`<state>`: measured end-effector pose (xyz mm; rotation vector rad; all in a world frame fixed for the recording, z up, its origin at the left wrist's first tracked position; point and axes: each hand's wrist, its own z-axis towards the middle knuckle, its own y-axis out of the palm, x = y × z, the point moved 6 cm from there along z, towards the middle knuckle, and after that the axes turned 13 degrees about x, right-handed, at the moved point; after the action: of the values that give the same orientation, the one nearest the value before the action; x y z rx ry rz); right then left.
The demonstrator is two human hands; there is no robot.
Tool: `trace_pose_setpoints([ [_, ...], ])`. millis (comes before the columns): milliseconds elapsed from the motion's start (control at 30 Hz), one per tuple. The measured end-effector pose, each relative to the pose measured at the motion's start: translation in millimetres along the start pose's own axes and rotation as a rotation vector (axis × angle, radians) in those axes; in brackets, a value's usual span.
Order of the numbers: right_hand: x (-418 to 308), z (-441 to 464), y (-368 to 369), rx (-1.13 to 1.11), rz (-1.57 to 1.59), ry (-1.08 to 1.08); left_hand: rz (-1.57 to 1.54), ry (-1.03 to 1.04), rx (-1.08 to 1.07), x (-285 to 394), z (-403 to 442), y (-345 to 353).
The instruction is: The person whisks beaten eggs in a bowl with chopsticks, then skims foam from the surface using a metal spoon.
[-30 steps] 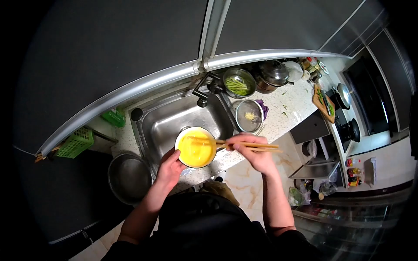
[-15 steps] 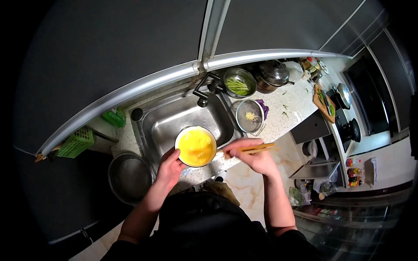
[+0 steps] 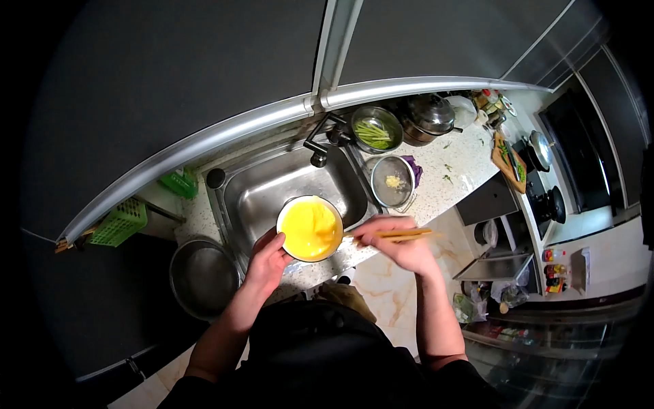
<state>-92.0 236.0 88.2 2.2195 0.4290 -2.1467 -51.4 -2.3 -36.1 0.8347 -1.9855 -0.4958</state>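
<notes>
My left hand (image 3: 268, 264) grips the rim and side of a bowl (image 3: 280, 228) over the front of the sink. Bright yellow beaten egg (image 3: 310, 228) fills much of it, with a swirl on its surface. In my right hand (image 3: 397, 245), closed and slightly blurred, is a pair of chopsticks (image 3: 407, 234). Their thick ends stick out to the right, while the other ends point toward the bowl's right edge; whether the tips are in the egg I cannot make out.
A steel sink (image 3: 255, 194) with a black faucet (image 3: 317, 151) lies beyond the bowl. Green stalks fill a metal bowl (image 3: 377, 129); chopped pale bits lie in a round dish (image 3: 393, 181). A lidded pot (image 3: 429, 119), a cutting board (image 3: 508, 163) and a large basin (image 3: 204, 278) stand around.
The bowl has shifted slightly right and the swirl in the egg looks different. My right hand stays nearly in the same place with the chopsticks.
</notes>
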Motion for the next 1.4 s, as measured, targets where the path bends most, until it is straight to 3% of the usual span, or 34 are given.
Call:
trace_pose_setpoints([
  [67,-6.5,3.1,5.9,-0.070,0.037,-0.078,0.005,0.001,-0.025,-1.4,0.9,4.1],
  [133,-9.3,11.9,-5.7,0.146,-0.003,-0.210,-0.003,-0.007,-0.010,-1.0,1.0,2.6],
  [167,-4.1,11.1,-3.2,0.035,-0.045,-0.138,-0.001,-0.006,-0.008,-0.3,1.0,1.1],
  [267,-1.2,11.5,-0.6,0.024,0.035,-0.079,-0.012,-0.024,-0.008,-0.5,1.8,1.9],
  [333,-11.6,15.8,0.9,0.093,-0.008,-0.162,-0.030,-0.018,-0.022,2.1,1.2,3.8],
  [400,-11.9,14.7,11.4,-0.103,0.031,-0.153,-0.056,-0.022,-0.021,4.3,5.4,0.4],
  [467,-14.3,21.0,7.1,-0.052,0.030,-0.102,-0.079,-0.035,-0.025,6.7,9.3,-1.5],
  [533,-27.7,28.0,13.2,-0.069,-0.079,-0.286,-0.094,-0.003,0.021,14.2,12.7,-2.5],
  [600,-38.0,32.7,15.8,-0.160,-0.024,-0.290,-0.098,0.008,0.004,21.4,15.5,0.7],
  [700,-56.2,41.0,-1.0,0.159,-0.231,-0.456,-0.075,0.059,-0.003,34.8,17.9,4.6],
  [733,-58.2,40.9,0.5,0.156,-0.228,-0.459,-0.074,0.064,0.000,36.9,20.4,4.2],
  [800,-47.6,40.2,13.5,-0.082,-0.089,-0.198,-0.074,0.056,0.032,36.5,27.2,1.2],
  [833,-48.0,39.4,17.9,-0.085,0.003,-0.159,-0.075,0.057,0.032,35.8,27.9,0.9],
  [867,-47.3,39.9,16.3,-0.087,0.002,-0.160,-0.083,0.053,0.042,34.7,28.9,0.7],
  [933,-56.9,41.9,3.6,0.127,-0.290,-0.397,-0.096,0.053,0.059,33.0,29.7,-1.7],
  [967,-49.2,38.9,8.3,0.028,-0.225,-0.230,-0.078,0.062,0.055,32.1,30.2,-1.7],
  [1067,-43.9,34.6,12.3,0.061,-0.046,-0.303,-0.058,0.062,0.040,29.7,29.3,0.9],
  [1133,-46.4,36.1,4.1,0.181,-0.156,-0.365,-0.060,0.062,0.037,28.5,28.3,0.5],
  [1200,-27.0,29.7,19.6,-0.081,-0.018,-0.204,0.033,0.092,0.027,27.5,26.8,2.3],
  [1267,-14.7,28.7,15.8,-0.019,0.053,-0.159,0.028,0.080,0.029,27.3,24.1,5.1],
  [1333,-16.4,31.5,4.5,0.160,-0.084,-0.295,0.022,0.068,0.036,26.1,22.9,4.2],
  [1367,-6.7,25.8,14.0,0.016,-0.028,-0.125,-0.009,0.059,0.044,25.1,23.6,3.4],
  [1400,-4.5,23.0,15.5,0.016,-0.028,-0.125,-0.041,0.048,0.050,24.0,23.6,3.1],
])
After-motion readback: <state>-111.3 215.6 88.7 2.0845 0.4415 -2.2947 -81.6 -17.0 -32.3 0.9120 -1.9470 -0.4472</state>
